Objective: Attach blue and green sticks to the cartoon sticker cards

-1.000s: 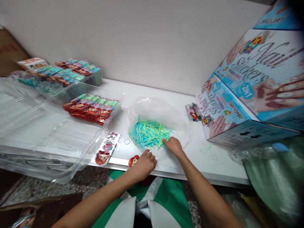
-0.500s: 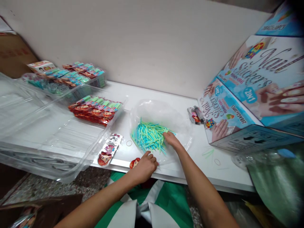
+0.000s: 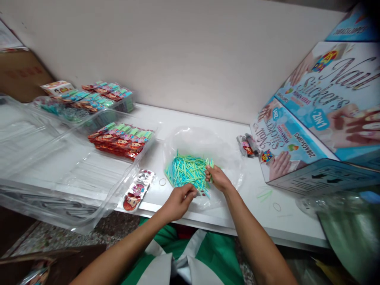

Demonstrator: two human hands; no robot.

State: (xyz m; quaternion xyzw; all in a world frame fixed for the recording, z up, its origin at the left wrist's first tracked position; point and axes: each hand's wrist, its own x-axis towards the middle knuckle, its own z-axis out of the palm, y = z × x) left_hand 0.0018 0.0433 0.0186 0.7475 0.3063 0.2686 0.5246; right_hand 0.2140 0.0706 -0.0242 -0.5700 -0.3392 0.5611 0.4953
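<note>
My right hand (image 3: 219,178) is closed around a small bunch of thin green candy sticks (image 3: 209,164), their ends poking up above the fingers. A loose pile of green and blue sticks (image 3: 187,170) lies beside it on a clear plastic bag (image 3: 192,138). At the near edge of the bag, my left hand (image 3: 179,202) is pinched on a foil sachet, almost wholly hidden; a dark reddish bit shows by its fingertips. A flat silver sachet (image 3: 138,190) with a red-haired cartoon figure lies to the left on the white table (image 3: 178,120).
A clear plastic tray (image 3: 89,174) on the left holds stacked filled sachets (image 3: 121,140); more stand behind. Rubber bands (image 3: 162,182) and a few loose sticks (image 3: 264,195) lie on the table. Small packets (image 3: 247,145) sit by large Nail Stickers boxes (image 3: 297,134) on the right.
My right hand has lifted slightly from the pile with a bunch of sticks upright in it. The left hand has turned and come closer to it; the sachet's printed end no longer shows.
</note>
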